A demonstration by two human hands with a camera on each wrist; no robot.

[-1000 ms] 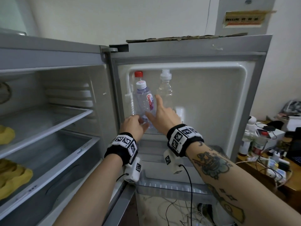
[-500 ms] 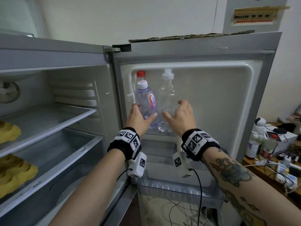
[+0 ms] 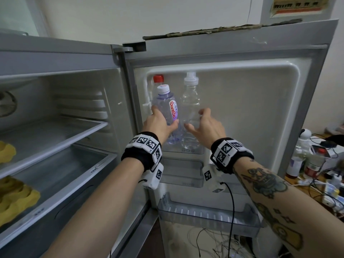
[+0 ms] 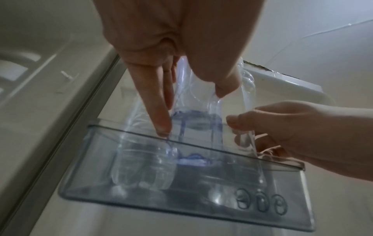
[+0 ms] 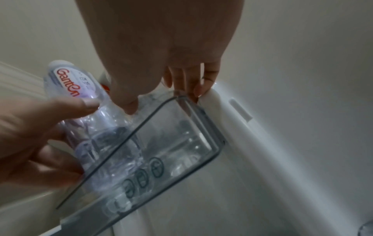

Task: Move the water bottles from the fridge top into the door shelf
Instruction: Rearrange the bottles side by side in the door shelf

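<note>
Three water bottles stand in the top door shelf (image 3: 188,150). A red-capped bottle (image 3: 158,79) is at the back left. In front of it is the Ganten bottle (image 3: 167,107), and my left hand (image 3: 163,118) grips its body, thumb on the right side, fingers on the left. A clear white-capped bottle (image 3: 191,97) stands to its right. My right hand (image 3: 196,119) is spread loosely about it, thumb near its left side. In the right wrist view my fingertips (image 5: 198,91) reach the white door ridge past the shelf (image 5: 175,143).
Two empty door shelves hang lower down, a small one (image 3: 182,175) and a wide one (image 3: 208,215). The fridge cavity at left has wire-edged shelves (image 3: 55,135) and yellow egg trays (image 3: 16,198). A cluttered table (image 3: 316,164) stands at right, with cables (image 3: 214,243) on the floor.
My right hand went from one finger against the clear bottle to a loose spread around it. My left hand rose from the Ganten bottle's base to its body.
</note>
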